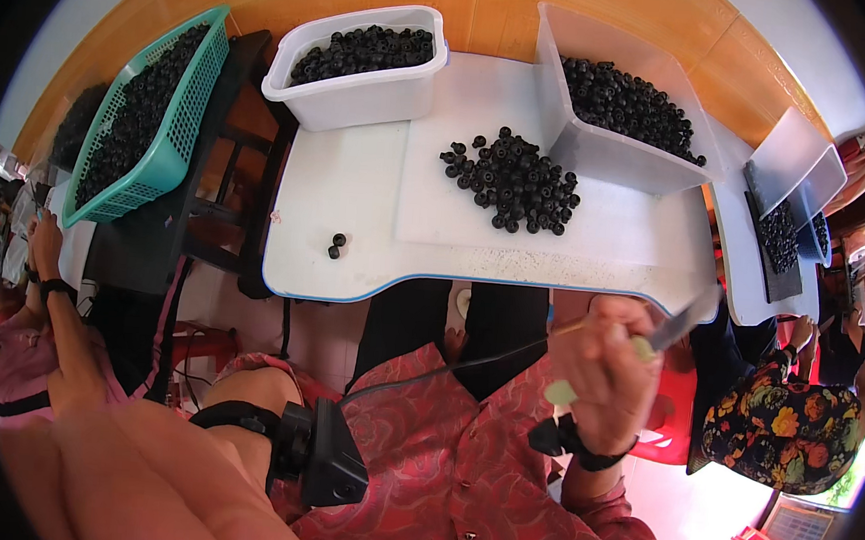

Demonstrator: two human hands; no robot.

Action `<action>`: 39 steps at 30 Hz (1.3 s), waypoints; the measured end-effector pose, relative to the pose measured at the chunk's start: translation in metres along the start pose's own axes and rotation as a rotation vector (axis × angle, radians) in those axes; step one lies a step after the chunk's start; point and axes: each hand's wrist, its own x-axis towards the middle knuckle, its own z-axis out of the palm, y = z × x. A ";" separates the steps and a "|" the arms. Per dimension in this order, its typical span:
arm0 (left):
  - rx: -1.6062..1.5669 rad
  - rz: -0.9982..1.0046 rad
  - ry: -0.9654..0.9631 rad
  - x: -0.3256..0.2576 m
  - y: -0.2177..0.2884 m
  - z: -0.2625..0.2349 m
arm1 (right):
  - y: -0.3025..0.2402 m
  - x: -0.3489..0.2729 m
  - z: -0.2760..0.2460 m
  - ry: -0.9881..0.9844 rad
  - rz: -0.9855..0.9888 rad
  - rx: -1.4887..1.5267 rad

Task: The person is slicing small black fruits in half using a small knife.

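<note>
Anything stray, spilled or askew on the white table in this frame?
Two small black rings lie alone near the table's front left, apart from the main pile on the white board. The right hand holds a knife off the table. Nothing looks damaged.

A white table (pixel 357 205) sits at center, with a wooden wall panel (pixel 491 13) at twelve o'clock, a dark chair (pixel 235 156) at ten, and a red stool (pixel 669 407) at four.

pile of parts (pixel 514 180) on table (pixel 347 204); bin (pixel 362 64) behind-left; tub (pixel 614 107) behind-right; basket (pixel 147 120) far left
</note>
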 end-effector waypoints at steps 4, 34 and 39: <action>0.001 -0.011 0.010 -0.002 0.005 -0.001 | -0.042 0.001 0.017 -0.356 -0.085 0.314; 0.026 0.014 0.017 -0.006 0.039 0.000 | -0.046 0.032 0.052 -0.549 -0.316 0.394; 0.038 0.120 0.047 -0.007 0.037 -0.005 | -0.043 0.053 0.060 -0.614 -0.342 0.342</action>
